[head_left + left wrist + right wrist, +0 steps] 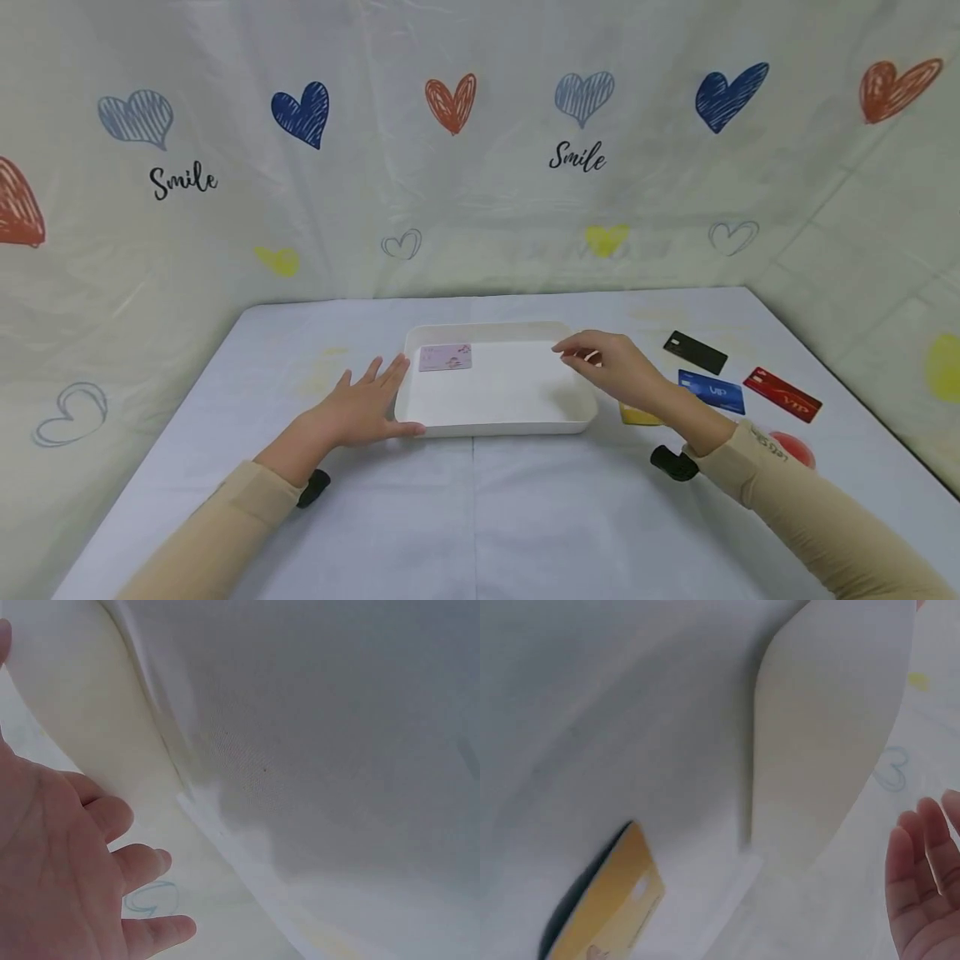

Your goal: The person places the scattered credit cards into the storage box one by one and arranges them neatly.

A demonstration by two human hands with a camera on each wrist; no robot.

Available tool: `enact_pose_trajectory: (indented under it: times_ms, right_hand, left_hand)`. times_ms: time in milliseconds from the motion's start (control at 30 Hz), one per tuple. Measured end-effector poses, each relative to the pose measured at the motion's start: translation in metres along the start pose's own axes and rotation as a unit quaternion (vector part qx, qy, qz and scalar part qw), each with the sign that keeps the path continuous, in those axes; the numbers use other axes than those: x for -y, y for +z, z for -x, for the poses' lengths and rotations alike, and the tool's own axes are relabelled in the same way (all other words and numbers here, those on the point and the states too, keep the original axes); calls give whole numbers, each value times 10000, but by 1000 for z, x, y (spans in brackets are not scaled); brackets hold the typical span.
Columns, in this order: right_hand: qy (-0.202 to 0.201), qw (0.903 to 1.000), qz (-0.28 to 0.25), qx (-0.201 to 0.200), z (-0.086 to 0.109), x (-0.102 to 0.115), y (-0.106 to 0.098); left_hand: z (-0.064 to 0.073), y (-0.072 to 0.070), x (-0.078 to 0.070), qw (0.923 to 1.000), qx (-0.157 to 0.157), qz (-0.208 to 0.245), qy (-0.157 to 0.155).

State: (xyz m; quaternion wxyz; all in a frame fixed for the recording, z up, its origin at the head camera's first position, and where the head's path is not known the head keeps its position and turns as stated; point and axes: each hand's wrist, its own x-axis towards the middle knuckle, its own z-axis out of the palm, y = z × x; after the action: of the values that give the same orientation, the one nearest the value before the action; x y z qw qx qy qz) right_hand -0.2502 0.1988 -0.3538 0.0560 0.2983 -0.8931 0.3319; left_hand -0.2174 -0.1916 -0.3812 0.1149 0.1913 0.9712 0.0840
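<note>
A white rectangular tray [487, 429] stands on the table, with a pink card [445, 357] lying flat in its back left part. My left hand [363, 408] is at the tray's left side, fingers spread and thumb at the front left corner. In the left wrist view that hand [60, 862] shows its palm beside the tray wall [82, 675]. Over the tray's right side hovers my right hand [611, 362], its fingers bent slightly and nothing seen between them. The right wrist view shows its relaxed fingers [911, 877] past the tray wall [817, 727].
Right of the tray lie a black card [695, 352], a blue card [711, 392], a red card [782, 394] and a yellow card [637, 415], partly hidden by my right arm. A red round thing [797, 450] shows behind the right sleeve. A heart-printed cloth [495, 192] hangs behind the table.
</note>
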Motion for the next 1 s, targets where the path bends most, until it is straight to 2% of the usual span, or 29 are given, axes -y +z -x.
enact_pose_trajectory:
  times_ms: [167, 367, 500, 733, 1000]
  right_hand:
    - [178, 9998, 81, -84, 11, -15, -7]
    - [399, 9991, 142, 24, 22, -33, -23]
    - [740, 9965, 266, 287, 32, -42, -36]
    - [1392, 9860, 355, 850, 49, -64, -53]
    - [1681, 9771, 397, 1243, 61, -87, -70]
  left_hand:
    - [1, -1, 0, 10000, 39, 9, -41]
    - [0, -3, -1, 10000, 88, -27, -30]
    - [0, -2, 1, 9999, 93, -37, -16]
    - [-3, 0, 1, 9999, 105, -101, -28]
    - [-1, -1, -2, 9999, 120, -13, -57]
